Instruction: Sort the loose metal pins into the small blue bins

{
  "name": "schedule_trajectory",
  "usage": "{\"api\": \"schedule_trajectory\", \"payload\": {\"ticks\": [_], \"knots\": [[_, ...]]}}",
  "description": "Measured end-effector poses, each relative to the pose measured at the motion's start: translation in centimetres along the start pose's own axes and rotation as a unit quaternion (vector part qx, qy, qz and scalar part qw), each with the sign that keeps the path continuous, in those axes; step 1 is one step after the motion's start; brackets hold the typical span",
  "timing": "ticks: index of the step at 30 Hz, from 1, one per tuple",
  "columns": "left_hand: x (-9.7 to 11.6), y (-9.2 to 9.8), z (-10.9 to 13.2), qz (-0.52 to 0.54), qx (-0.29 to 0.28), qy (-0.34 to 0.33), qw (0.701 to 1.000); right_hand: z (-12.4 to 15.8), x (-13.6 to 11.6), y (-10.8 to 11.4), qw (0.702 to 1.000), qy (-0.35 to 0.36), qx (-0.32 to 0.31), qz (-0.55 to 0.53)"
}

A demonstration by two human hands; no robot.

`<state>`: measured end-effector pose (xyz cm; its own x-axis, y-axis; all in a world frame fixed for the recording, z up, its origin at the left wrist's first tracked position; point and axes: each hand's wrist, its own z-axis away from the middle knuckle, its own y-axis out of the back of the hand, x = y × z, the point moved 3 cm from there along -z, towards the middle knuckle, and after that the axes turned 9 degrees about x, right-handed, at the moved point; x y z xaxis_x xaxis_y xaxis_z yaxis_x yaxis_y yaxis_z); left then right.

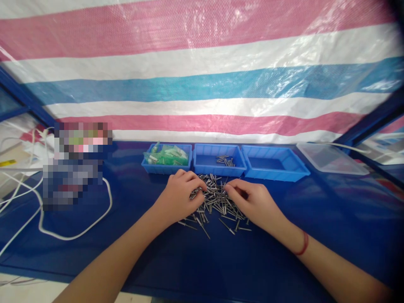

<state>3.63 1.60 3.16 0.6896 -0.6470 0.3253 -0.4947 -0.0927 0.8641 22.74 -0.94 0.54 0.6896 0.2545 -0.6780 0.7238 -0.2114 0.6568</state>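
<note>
A loose pile of thin metal blind rivets (pixel 217 200) lies on the blue table in front of me. My left hand (pixel 181 193) rests at the pile's left side, its fingers curved and a gap between thumb and forefinger where rivets show. At the right side, my right hand (pixel 252 200) has thumb and forefinger pinched together at the pile, apparently on a rivet; its other fingers are curled under. Just behind the pile, the middle blue bin (pixel 202 166) contains several rivets. The right blue bin (pixel 268 170) shows a bare floor.
The left blue bin (pixel 167 169) holds a green plastic bag (pixel 172 155) with small pieces. A clear plastic lid (pixel 331 159) lies at the back right. White cables (pixel 109 198) loop across the table's left side near a blurred-out area. A striped sheet (pixel 202 88) hangs behind.
</note>
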Motion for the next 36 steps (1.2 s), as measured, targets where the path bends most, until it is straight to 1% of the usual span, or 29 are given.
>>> {"api": "schedule_trajectory", "payload": {"ticks": [4, 7, 10, 17, 22, 29, 36], "knots": [[0.9, -0.2, 0.2, 0.001, -0.046, -0.037, 0.998, 0.4, -0.9, -0.1, 0.999, 0.042, -0.006, 0.009], [1.4, -0.4, 0.4, 0.002, -0.077, -0.065, 0.995, 0.5, -1.2, -0.2, 0.998, 0.057, -0.011, 0.011], [1.5, -0.7, 0.6, -0.006, -0.095, -0.076, 0.993, 0.5, -1.3, -0.4, 0.998, 0.064, -0.023, 0.011], [1.1, -1.2, 0.6, -0.066, -0.074, -0.056, 0.994, 1.0, -1.4, -1.0, 0.996, 0.076, -0.049, 0.010], [1.6, -1.3, 0.9, -0.106, -0.080, -0.066, 0.989, 1.2, -1.6, -1.3, 0.993, 0.102, -0.052, 0.024], [2.2, -1.4, 1.2, -0.118, -0.095, -0.064, 0.986, 1.2, -1.7, -1.3, 0.992, 0.109, -0.059, 0.031], [2.3, -1.5, 1.2, -0.119, -0.084, -0.071, 0.987, 1.4, -1.7, -1.5, 0.988, 0.127, -0.070, 0.049]]}}
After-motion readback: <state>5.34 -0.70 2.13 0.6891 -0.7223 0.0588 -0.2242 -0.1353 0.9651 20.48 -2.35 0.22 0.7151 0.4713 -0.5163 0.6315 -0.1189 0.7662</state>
